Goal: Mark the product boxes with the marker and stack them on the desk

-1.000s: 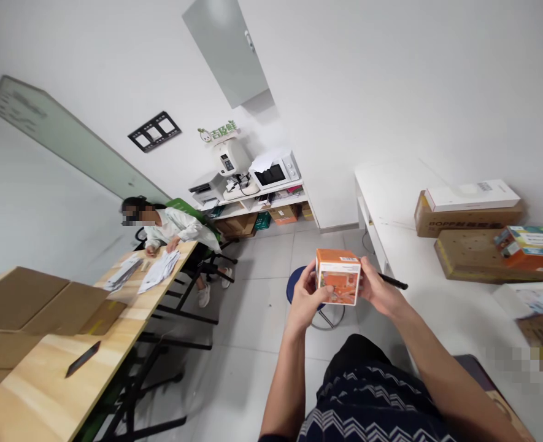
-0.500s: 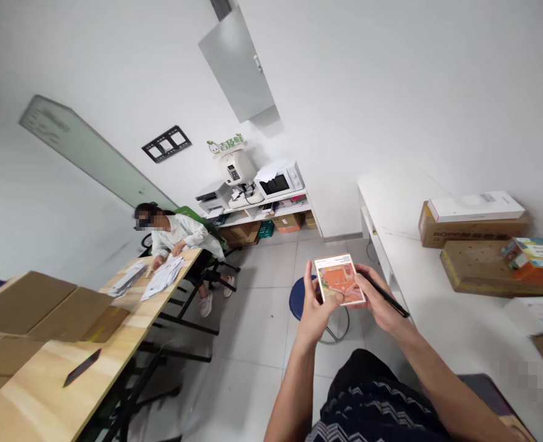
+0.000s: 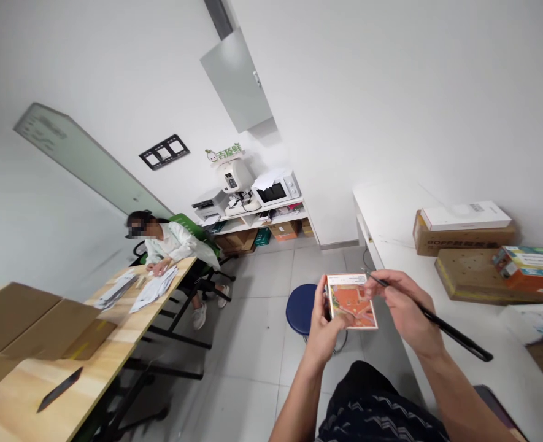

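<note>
My left hand (image 3: 323,328) is closed round the lower left side of a small flat box (image 3: 350,301) with an orange picture and a white band along its top. Its thumb lies on the picture. In my right hand (image 3: 407,310) is a slim black tool (image 3: 459,339), long-handled, with a thin tip at the box's upper right corner. What kind of tool it is, I cannot make out. The right fingertips are at the box's right edge; whether they touch it is unclear. Both hands are held above the floor, in front of a blue stool (image 3: 301,310).
A white table (image 3: 464,325) on my right bears cardboard boxes (image 3: 464,236) and an orange carton (image 3: 531,267). At a wooden table (image 3: 110,350) on the left sits another person (image 3: 172,245) with papers (image 3: 154,288). A shelf with a microwave (image 3: 275,189) stands at the back.
My right hand has drawn away from the box's face and turned the black tool so its tip points at the top corner. The box sits slightly lower and further right in view.
</note>
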`<state>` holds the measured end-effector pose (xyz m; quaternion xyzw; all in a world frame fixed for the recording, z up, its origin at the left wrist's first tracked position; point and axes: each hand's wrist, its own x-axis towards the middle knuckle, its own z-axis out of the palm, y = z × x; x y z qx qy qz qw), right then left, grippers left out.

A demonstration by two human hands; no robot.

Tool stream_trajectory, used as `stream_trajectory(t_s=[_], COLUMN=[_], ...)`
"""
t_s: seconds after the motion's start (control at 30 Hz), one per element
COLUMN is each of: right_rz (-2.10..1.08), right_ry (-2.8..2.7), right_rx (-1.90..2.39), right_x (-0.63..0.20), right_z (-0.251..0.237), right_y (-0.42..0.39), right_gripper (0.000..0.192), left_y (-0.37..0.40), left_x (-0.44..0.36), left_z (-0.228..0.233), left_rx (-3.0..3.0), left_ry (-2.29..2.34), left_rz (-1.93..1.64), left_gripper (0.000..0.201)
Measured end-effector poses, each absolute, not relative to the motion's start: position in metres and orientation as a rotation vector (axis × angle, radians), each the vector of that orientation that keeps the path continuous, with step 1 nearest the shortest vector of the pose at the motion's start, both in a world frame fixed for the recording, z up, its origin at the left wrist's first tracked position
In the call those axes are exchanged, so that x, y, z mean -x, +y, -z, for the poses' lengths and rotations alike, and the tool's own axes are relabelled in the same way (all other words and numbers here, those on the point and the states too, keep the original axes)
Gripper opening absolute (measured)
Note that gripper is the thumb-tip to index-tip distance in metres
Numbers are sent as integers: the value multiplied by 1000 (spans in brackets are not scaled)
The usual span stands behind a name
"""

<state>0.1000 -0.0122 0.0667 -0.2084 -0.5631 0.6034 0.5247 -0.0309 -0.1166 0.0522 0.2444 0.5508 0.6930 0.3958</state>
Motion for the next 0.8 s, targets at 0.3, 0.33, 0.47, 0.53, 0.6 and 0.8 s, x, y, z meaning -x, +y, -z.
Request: stream_trajectory(t_s=[0.3,0.33,0.47,0.53,0.6,0.8], right_rz=[-1056,-985,-820,-807,-807,-806], right_ry=[-1635,-1662,-1748,-1761,-1768,-1795], right_rx=[550,537,541,559,574,593], right_x=[-87,-86,-86,-87,-88,-89], right_z=[-69,-67,-62,-61,-60,-57], right_y=[-21,-21,-21,-22,-23,-23], right_gripper=[10,10,11,11,12,13], left_y=[-114,-114,-114,-115,-116,-119], left_x=[18,17,16,16,16,15], left_z=[-56,-57,-57,-54,-51,-46], left_rx=[-622,-623,-648,-657,-662,-693], left_ry=[1349,1346,1360,1372,1388,1405], left_rz=[-1683,-1677,-1669,-1665,-1664,-1662], left_gripper=[100,100,100,99,98,97])
